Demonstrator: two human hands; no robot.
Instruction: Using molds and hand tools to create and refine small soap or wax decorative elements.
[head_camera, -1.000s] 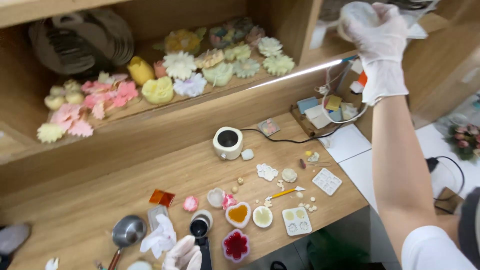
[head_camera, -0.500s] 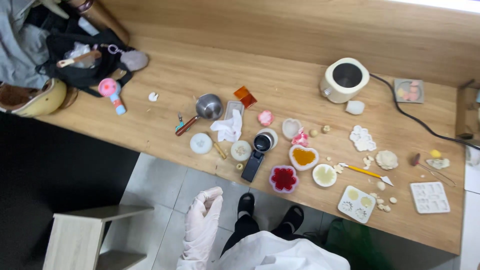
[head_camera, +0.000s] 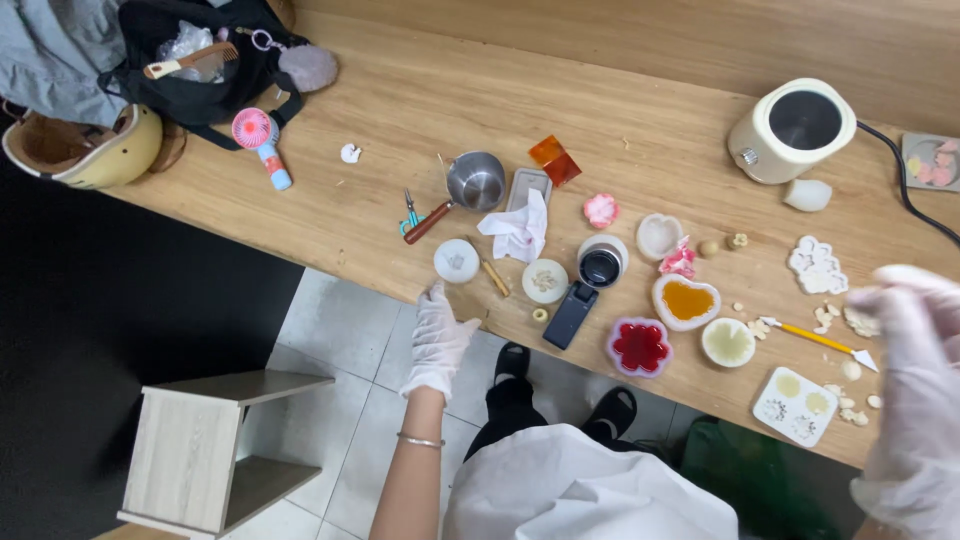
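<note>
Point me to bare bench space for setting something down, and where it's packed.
Free: wide strip of the wooden bench behind the small metal pot, between the black bag and the cream melting pot. Also bare between the pink handheld fan and the scissors. Crowded: front edge from the white round mould to the white tray mould.

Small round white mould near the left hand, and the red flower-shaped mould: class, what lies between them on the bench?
In the head view, between the round white mould and the red flower mould lie a wooden stick, another round mould, a small ring and a dark rectangular device.
</note>
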